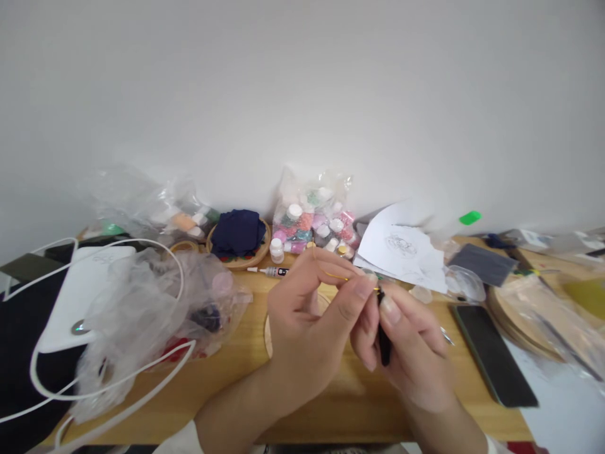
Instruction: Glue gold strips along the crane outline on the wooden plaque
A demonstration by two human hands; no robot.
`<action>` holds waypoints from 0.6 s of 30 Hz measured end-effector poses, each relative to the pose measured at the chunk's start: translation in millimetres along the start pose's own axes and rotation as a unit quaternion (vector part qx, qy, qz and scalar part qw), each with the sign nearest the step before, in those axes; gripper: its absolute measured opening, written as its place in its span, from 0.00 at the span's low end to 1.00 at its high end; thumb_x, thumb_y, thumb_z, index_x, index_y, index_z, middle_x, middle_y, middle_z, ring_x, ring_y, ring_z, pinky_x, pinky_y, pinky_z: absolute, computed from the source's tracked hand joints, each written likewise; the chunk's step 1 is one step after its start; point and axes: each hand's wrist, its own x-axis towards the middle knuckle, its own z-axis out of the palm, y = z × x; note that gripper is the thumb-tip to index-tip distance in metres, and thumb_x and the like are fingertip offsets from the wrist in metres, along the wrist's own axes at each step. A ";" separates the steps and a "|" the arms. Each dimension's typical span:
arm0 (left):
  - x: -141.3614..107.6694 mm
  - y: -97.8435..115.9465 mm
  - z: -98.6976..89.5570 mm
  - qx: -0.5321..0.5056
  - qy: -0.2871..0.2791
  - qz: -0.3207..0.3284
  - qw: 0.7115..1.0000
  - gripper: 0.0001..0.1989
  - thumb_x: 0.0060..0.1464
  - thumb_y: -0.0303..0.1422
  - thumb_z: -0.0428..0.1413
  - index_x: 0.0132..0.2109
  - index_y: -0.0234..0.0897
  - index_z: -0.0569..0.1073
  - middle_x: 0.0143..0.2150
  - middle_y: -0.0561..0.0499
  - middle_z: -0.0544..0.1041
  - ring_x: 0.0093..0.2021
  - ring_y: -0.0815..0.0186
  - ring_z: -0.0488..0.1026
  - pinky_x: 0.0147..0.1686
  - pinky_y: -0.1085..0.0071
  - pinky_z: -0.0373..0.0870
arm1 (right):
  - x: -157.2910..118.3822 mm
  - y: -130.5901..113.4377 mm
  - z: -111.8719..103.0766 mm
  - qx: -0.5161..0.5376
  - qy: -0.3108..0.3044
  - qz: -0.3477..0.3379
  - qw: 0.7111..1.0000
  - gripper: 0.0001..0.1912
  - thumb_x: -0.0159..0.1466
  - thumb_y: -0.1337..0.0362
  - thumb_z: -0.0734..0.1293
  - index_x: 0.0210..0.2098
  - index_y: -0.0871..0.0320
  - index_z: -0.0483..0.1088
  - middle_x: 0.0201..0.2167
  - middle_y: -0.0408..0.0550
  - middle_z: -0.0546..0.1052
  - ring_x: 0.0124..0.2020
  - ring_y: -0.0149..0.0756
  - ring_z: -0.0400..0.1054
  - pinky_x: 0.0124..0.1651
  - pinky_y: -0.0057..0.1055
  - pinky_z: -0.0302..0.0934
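1. Thin gold strand (pixel 336 276) could kink or slip, imo, if the hands pull unevenly; it's between them, above the table (pixel 350 416).
2. Left hand (pixel 302 328) pinches it, fingers curled.
3. Right hand (pixel 418 353) grips a black-handled tool (pixel 385 343) upright, thumb up top.

The phone (pixel 495 355) lies right of the hands (pixel 352 321), the papers (pixel 401 249) seemingly behind them.

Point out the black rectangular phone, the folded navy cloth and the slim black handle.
Black rectangular phone (pixel 494 356), head view: middle of its face.
Folded navy cloth (pixel 237 234), head view: middle of its folds.
Slim black handle (pixel 384 347), head view: its lower part.
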 end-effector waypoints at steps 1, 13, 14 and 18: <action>0.3 0.3 -0.3 0.005 -0.001 0.005 1.000 0.08 0.55 0.30 0.58 0.28 0.42 0.74 0.25 0.54 0.74 0.32 0.66 0.70 0.38 0.66 0.68 | -0.2 -0.1 0.2 -0.012 0.005 -0.008 1.000 0.16 0.70 0.60 0.55 0.28 0.57 0.62 0.15 0.38 0.65 0.16 0.25 0.53 0.19 0.23 0.49; 2.9 2.1 -0.7 0.011 -0.019 0.015 1.000 0.07 0.54 0.28 0.58 0.28 0.41 0.75 0.28 0.53 0.75 0.32 0.66 0.71 0.36 0.66 0.69 | -3.9 2.5 -0.6 -0.119 0.033 -0.052 0.991 0.13 0.70 0.65 0.55 0.30 0.56 0.63 0.19 0.39 0.66 0.19 0.26 0.57 0.22 0.23 0.53; 2.3 1.8 -0.4 0.017 -0.016 0.020 1.000 0.07 0.54 0.28 0.58 0.28 0.41 0.75 0.28 0.53 0.75 0.32 0.67 0.71 0.35 0.66 0.69 | -3.8 2.8 -0.7 -0.123 0.034 -0.056 0.990 0.13 0.70 0.66 0.55 0.30 0.57 0.63 0.19 0.39 0.66 0.20 0.26 0.58 0.22 0.23 0.53; 0.7 -0.5 0.5 0.061 -0.004 0.075 0.995 0.07 0.54 0.26 0.57 0.30 0.42 0.75 0.28 0.54 0.75 0.31 0.67 0.71 0.34 0.66 0.70 | -3.3 3.8 0.4 -0.152 0.056 -0.061 0.985 0.14 0.70 0.65 0.56 0.28 0.57 0.63 0.19 0.39 0.66 0.20 0.26 0.59 0.23 0.24 0.54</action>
